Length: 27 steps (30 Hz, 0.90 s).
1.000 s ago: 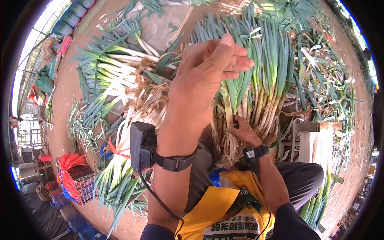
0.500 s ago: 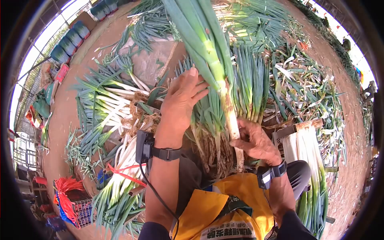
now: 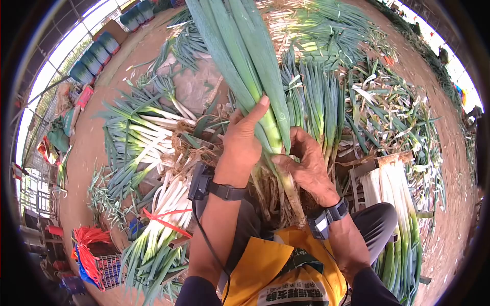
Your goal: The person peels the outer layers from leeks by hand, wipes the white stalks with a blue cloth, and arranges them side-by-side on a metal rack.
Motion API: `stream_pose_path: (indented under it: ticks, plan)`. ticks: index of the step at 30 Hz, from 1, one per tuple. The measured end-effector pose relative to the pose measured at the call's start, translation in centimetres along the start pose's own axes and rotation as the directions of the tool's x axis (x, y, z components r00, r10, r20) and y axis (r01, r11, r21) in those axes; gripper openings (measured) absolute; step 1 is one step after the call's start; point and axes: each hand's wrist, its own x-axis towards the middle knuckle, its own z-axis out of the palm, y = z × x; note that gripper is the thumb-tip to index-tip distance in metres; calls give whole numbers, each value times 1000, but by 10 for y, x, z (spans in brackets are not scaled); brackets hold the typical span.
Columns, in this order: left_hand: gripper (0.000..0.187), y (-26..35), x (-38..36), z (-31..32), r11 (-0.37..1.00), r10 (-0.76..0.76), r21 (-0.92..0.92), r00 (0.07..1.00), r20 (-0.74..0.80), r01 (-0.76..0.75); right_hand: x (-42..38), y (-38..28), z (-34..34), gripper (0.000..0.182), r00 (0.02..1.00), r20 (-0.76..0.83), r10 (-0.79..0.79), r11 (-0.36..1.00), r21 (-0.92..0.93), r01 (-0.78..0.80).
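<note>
A large leek [image 3: 273,133] stands tilted in front of me, its broad green leaves reaching past the top of the view and its soil-stained base toward my lap. My left hand [image 3: 244,144] is closed around it where the leaves begin, thumb across the front. Lower down, my right hand [image 3: 308,168] pinches at the stalk's side, where an outer leaf joins. Behind it stand untrimmed leeks [image 3: 319,102] with brown, dirty roots. To my left lie cleaned leeks [image 3: 148,133] with white stems and roots showing.
On the right, a rack [image 3: 368,166] bears a bundle of white-stemmed leeks [image 3: 390,188]. Stripped leaves [image 3: 393,112] are heaped beyond it. A red-tied leek bundle [image 3: 163,214] lies at lower left, near a crate [image 3: 109,270] with red ties [image 3: 89,245].
My left hand has gone from open beside the leek to closed around it. My right hand has moved up the stalk to the leaf joint. The leek's top has swung left.
</note>
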Motion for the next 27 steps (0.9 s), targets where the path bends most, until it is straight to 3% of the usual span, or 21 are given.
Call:
stream_pose_path:
  ticks: [9, 14, 18, 21, 23, 25, 27]
  plan:
    - [33, -3, -5, 7, 972, 179, 166, 982, -53, -168, 3, 31, 14, 30, 988, -114, -102, 993, 42, 107]
    - [32, -19, 1, -4, 966, 216, 163, 974, -72, -202, -5, 21, 12, 24, 983, -122, -137, 987, -98, 125]
    - [25, -21, 5, -6, 962, 230, 182, 962, -146, -202, -31, -4, 10, 13, 988, 17, -157, 951, -266, 155]
    - [29, 2, 14, -16, 918, 329, 287, 929, -171, -272, -76, 29, 15, 22, 976, 188, -111, 975, -168, 143]
    - [36, 18, 12, -24, 916, 363, 244, 919, -157, -320, -117, 69, 13, 26, 953, 276, 128, 939, -342, -27]
    - [41, 28, 8, -22, 927, 370, 151, 907, -203, -344, -158, 126, -8, 32, 862, 422, 280, 788, -614, 45]
    - [44, 32, 7, -24, 923, 386, 121, 886, -258, -367, -172, 157, -44, 32, 694, 578, 430, 706, -694, 142]
